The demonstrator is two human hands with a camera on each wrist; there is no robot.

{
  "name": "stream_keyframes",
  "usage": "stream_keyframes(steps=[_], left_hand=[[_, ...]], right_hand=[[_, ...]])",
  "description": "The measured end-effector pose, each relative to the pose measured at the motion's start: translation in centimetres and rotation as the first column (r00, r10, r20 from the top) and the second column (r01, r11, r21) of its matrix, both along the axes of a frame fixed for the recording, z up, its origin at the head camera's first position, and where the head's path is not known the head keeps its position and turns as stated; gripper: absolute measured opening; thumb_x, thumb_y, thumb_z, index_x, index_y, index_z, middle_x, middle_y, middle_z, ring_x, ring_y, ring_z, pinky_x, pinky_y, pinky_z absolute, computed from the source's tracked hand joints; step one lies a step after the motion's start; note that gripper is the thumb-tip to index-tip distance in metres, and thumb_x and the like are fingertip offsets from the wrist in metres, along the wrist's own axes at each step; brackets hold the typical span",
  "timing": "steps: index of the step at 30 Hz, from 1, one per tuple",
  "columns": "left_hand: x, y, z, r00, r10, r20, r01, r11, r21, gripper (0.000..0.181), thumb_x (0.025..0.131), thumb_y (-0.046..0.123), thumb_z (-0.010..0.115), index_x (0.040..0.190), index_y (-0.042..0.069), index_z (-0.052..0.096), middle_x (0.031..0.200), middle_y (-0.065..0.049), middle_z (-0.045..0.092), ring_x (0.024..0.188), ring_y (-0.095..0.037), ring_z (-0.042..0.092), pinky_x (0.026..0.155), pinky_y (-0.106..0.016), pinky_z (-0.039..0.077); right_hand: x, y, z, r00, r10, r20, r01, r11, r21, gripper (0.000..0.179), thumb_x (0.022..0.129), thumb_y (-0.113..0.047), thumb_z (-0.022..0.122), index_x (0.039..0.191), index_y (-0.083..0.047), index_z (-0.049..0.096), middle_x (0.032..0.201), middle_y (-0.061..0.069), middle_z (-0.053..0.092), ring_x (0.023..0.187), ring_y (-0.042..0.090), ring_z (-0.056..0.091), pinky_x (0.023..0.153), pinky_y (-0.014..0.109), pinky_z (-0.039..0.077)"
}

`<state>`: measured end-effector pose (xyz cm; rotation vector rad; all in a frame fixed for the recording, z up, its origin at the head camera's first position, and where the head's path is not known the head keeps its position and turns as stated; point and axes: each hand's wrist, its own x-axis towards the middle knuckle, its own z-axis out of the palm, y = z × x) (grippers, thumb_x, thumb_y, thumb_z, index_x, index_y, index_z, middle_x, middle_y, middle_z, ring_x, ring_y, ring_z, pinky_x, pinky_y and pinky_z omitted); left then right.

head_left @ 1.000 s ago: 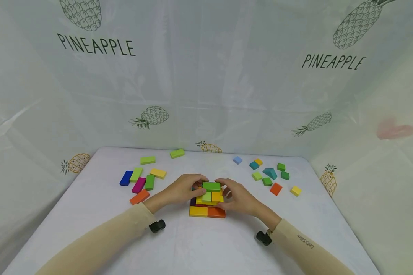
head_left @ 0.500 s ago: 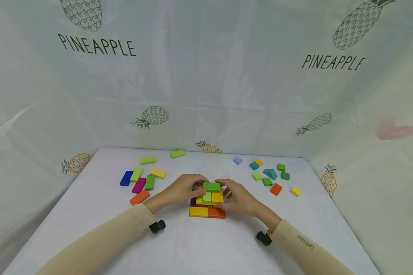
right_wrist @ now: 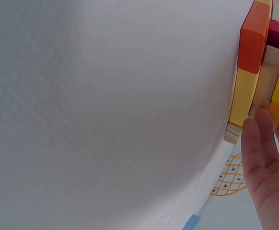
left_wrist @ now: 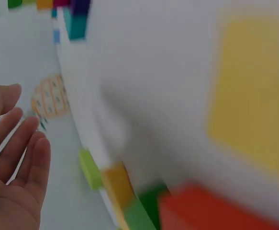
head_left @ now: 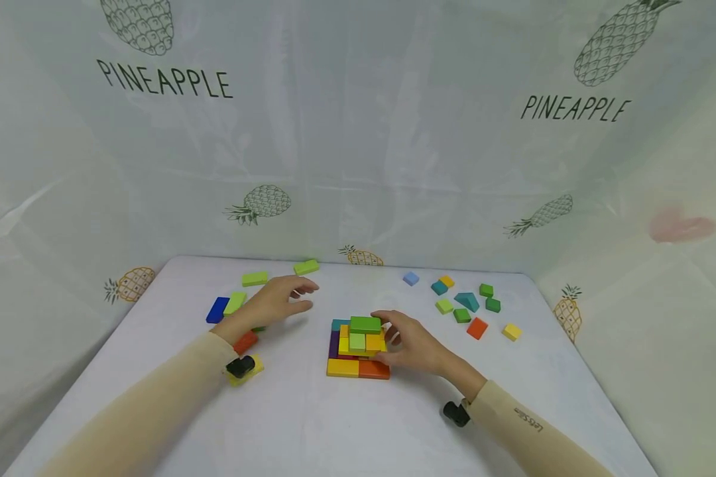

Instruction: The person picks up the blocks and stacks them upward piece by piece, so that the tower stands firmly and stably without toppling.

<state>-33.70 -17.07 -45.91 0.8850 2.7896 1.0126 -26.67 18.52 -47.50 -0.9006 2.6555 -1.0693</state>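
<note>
A layered stack of coloured wooden blocks (head_left: 343, 368) stands mid-table, with a green block (head_left: 365, 324) lying on top. My right hand (head_left: 414, 344) stays at the stack's right side, its index finger by the top block and its thumb low. In the right wrist view, loosely extended fingers lie against or close to the stack's side; firm contact cannot be made out. My left hand (head_left: 280, 298) hovers left of the stack, holding nothing, fingers loosely spread. Below its wrist are a red-orange block (head_left: 246, 342) and a partly hidden yellow block (head_left: 255, 370).
Lime blocks (head_left: 254, 279) and a blue block (head_left: 217, 309) lie at the left, some others covered by my left arm. Over on the right are scattered small blocks, among them a teal triangular block (head_left: 467, 301), a red-orange block (head_left: 477, 328) and a yellow block (head_left: 512, 332).
My left hand has left the stack and moved left and away from me, exposing the stack's left side and the yellow block below its wrist. The right hand has stayed at the stack.
</note>
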Motion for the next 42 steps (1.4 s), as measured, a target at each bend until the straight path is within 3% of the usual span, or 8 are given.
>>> stream_keyframes(steps=[3,8,16,27,31,36,42], left_hand=[[-0.8,-2.7,-0.1,0.998,0.051,0.037,-0.049,0.998,-0.040,0.042,0.100,0.019,0.076,0.140,0.007,0.067,0.138,-0.013,0.069,0.127,-0.036,0.063,0.108,-0.053,0.053],[-1.4,-5.7,-0.5,0.996,0.089,0.032,-0.084,0.990,-0.111,0.044,0.096,0.019,0.081,0.136,0.005,0.069,0.134,-0.013,0.070,0.125,-0.037,0.063,0.108,-0.057,0.051],[-2.0,-6.9,-1.5,0.996,0.090,-0.018,-0.092,0.981,-0.174,0.034,0.094,0.017,0.083,0.125,0.007,0.074,0.121,-0.008,0.072,0.107,-0.025,0.061,0.102,-0.051,0.052],[-1.7,-5.7,-1.5,0.993,0.119,-0.014,-0.120,0.981,-0.151,0.034,0.095,0.013,0.081,0.126,0.003,0.073,0.112,-0.009,0.072,0.096,-0.023,0.063,0.092,-0.044,0.058],[-1.2,-4.7,-1.1,0.991,0.131,-0.029,-0.134,0.985,-0.113,0.034,0.095,0.016,0.082,0.127,0.008,0.075,0.114,-0.007,0.071,0.097,-0.021,0.062,0.089,-0.039,0.056],[0.5,-2.0,0.4,0.993,0.072,-0.090,-0.079,0.994,-0.078,0.033,0.093,0.019,0.084,0.125,0.015,0.076,0.114,0.000,0.071,0.098,-0.017,0.061,0.088,-0.036,0.056],[3.3,2.1,2.4,0.981,-0.075,-0.178,0.068,0.997,-0.047,0.033,0.093,0.021,0.085,0.124,0.017,0.076,0.114,0.006,0.072,0.097,-0.010,0.064,0.089,-0.034,0.060]], right_hand=[[0.0,0.0,0.0,1.000,-0.001,0.002,0.001,1.000,0.001,0.080,0.091,-0.024,0.087,0.157,-0.007,0.046,0.140,0.001,0.061,0.108,0.017,0.063,0.093,0.036,0.062],[0.1,-0.1,0.1,1.000,-0.005,-0.001,0.005,1.000,0.001,0.080,0.091,-0.024,0.087,0.157,-0.007,0.046,0.140,0.002,0.061,0.108,0.019,0.064,0.092,0.036,0.062],[0.2,0.0,0.1,1.000,-0.010,-0.001,0.010,1.000,0.003,0.080,0.091,-0.026,0.087,0.157,-0.007,0.046,0.139,0.001,0.062,0.108,0.017,0.063,0.092,0.035,0.062],[0.1,-0.1,0.0,1.000,0.000,0.006,0.000,1.000,-0.004,0.080,0.091,-0.024,0.086,0.158,-0.007,0.046,0.140,0.002,0.061,0.108,0.018,0.063,0.093,0.038,0.062],[0.1,-0.2,0.0,1.000,-0.004,0.006,0.004,1.000,0.003,0.080,0.091,-0.025,0.086,0.158,-0.007,0.046,0.140,0.002,0.061,0.108,0.018,0.063,0.094,0.037,0.062],[0.1,-0.2,0.1,1.000,-0.011,0.002,0.011,1.000,0.016,0.080,0.091,-0.025,0.087,0.158,-0.008,0.046,0.139,0.001,0.061,0.108,0.016,0.063,0.093,0.035,0.061],[0.0,-0.2,0.1,1.000,-0.009,0.009,0.009,1.000,0.017,0.079,0.091,-0.025,0.086,0.158,-0.009,0.046,0.139,-0.002,0.061,0.108,0.014,0.062,0.093,0.033,0.061]])
